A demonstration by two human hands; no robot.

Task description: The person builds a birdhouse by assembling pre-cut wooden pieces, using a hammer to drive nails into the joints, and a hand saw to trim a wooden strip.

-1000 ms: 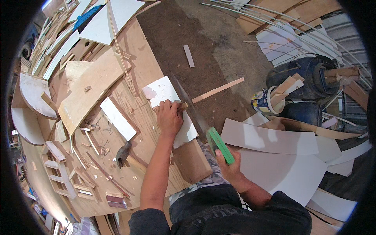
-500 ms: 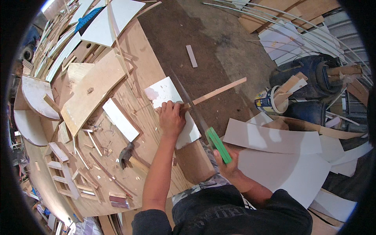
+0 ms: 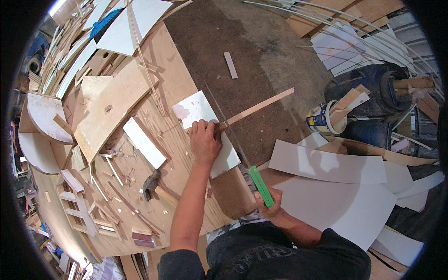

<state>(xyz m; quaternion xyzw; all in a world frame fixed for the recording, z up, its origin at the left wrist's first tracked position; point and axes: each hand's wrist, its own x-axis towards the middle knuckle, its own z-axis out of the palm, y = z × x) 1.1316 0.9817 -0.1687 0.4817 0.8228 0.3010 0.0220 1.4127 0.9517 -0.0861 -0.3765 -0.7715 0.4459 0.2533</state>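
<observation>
Wood strip (image 3: 255,108) lies pinned by the left hand (image 3: 204,141) at the table (image 3: 177,88) edge, overhanging; right hand (image 3: 269,207) clamped on the saw (image 3: 258,183), blade meeting the strip beside that grip.

You're in a woodworking shop — rough one. Plywood workbench (image 3: 172,84) buried in offcuts, strips and curved cut panels (image 3: 112,109); hammer (image 3: 150,183) lying among the scraps. Bare concrete floor (image 3: 275,51) strewn with white laminate sheets (image 3: 326,163), stacked boards, and 1 open glue tub (image 3: 322,119) — no finished goods visible.
</observation>
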